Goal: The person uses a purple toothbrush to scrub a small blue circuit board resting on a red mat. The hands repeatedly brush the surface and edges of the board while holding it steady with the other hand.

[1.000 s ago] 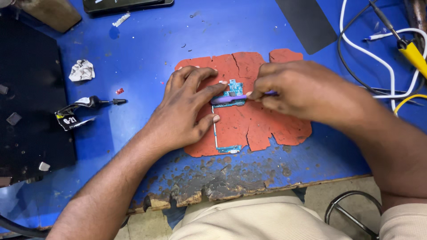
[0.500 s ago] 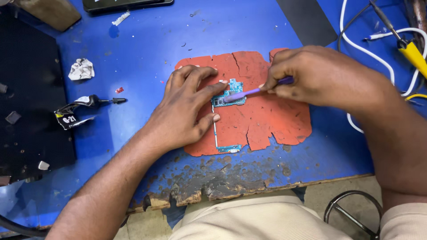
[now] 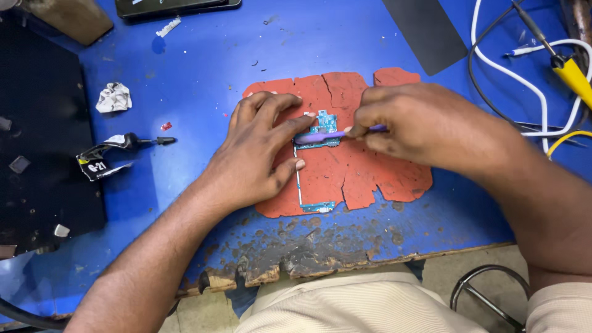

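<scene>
Small blue-green circuit board with a thin metal frame running down to a second small piece, lying on a cracked, ragged-edged red-orange rubber mat near the front of a worn blue table top. Left hand flat on the mat, fingers spread, forefinger and thumb pressing against the board's left edge. Right hand with fingers drawn together, pinching a slim purple plastic tool whose tip lies across the board.

Left of the mat: crumpled white paper scrap, tiny red chip, black-handled small screwdriver with a torn black-and-white label wrapped at its end. Large black mat at the far left edge. Dark flat phone at the top, grey rectangular sheet top right. White cable and yellow-handled tool at the right.
</scene>
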